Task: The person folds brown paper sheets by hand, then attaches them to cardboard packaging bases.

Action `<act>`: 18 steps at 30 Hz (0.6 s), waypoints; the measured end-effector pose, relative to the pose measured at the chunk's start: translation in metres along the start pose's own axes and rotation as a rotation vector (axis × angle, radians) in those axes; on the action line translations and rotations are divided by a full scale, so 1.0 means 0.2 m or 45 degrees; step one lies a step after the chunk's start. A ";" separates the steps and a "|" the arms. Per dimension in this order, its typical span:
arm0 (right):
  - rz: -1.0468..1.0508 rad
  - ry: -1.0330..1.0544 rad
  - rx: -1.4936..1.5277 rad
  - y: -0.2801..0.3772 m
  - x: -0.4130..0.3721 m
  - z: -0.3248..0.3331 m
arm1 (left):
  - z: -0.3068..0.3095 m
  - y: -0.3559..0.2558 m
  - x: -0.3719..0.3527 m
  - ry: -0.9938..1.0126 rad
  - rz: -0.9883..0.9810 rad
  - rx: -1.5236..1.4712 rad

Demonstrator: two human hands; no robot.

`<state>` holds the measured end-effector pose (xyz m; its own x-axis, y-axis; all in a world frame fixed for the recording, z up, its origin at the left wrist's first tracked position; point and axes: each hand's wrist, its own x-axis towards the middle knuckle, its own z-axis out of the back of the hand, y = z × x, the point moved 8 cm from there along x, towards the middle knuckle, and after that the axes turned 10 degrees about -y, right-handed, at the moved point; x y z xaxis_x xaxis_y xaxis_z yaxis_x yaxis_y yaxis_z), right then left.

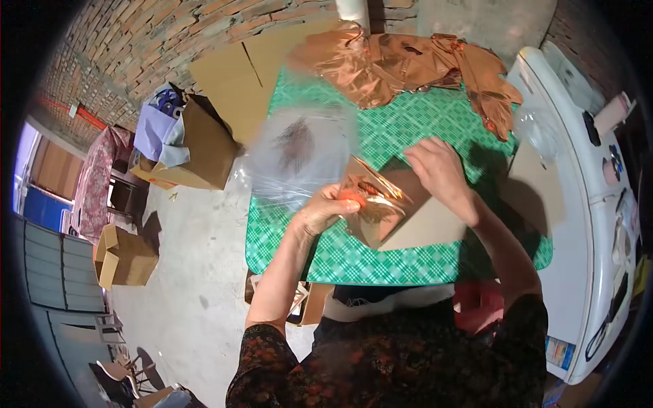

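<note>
My left hand [322,212] is closed, thumb on top, on the left edge of a shiny copper-coloured foil piece [384,216]. An orange patch shows by the thumb. Under the foil's right side lies a flat brown cardboard sheet [439,228]. My right hand [441,171] is raised above the sheet's far end, fingers bent and pressed together. Whatever its fingertips hold, if anything, is hidden. Left of the foil, a clear plastic bag [299,153] with a dark patch is blurred. More crumpled copper foil pieces [408,64] lie along the table's far edge.
The table has a green checked cloth [408,266]. A white appliance [575,224] stands close on the right, with clear plastic [537,132] beside it. Left on the floor are an open carton [197,149] with cloth in it and a smaller carton [129,257].
</note>
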<state>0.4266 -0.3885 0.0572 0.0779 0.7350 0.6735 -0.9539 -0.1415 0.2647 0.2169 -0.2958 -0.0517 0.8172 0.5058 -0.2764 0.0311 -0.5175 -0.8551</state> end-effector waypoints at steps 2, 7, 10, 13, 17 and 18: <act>0.003 0.011 0.090 -0.04 0.13 -0.13 | 0.00 0.00 -0.01 0.063 0.025 0.027; -0.052 0.097 0.191 0.00 0.21 -0.25 | 0.01 -0.01 0.00 0.004 0.013 -0.028; -0.057 0.044 0.239 0.00 0.14 -0.18 | -0.03 -0.04 -0.01 0.001 0.025 -0.009; -0.350 0.043 0.496 -0.05 0.03 -0.07 | -0.04 -0.04 -0.01 0.016 0.036 -0.017; -0.709 -0.013 0.733 -0.12 -0.14 0.11 | -0.06 -0.06 -0.01 -0.043 -0.052 -0.025; -0.597 0.016 0.535 -0.12 -0.16 0.17 | -0.09 -0.09 -0.02 -0.063 -0.143 -0.056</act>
<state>0.4566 -0.4320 0.0534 0.4545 0.7893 0.4128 -0.6234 -0.0492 0.7803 0.2230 -0.3011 -0.0277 0.7777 0.5950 -0.2026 0.1466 -0.4852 -0.8620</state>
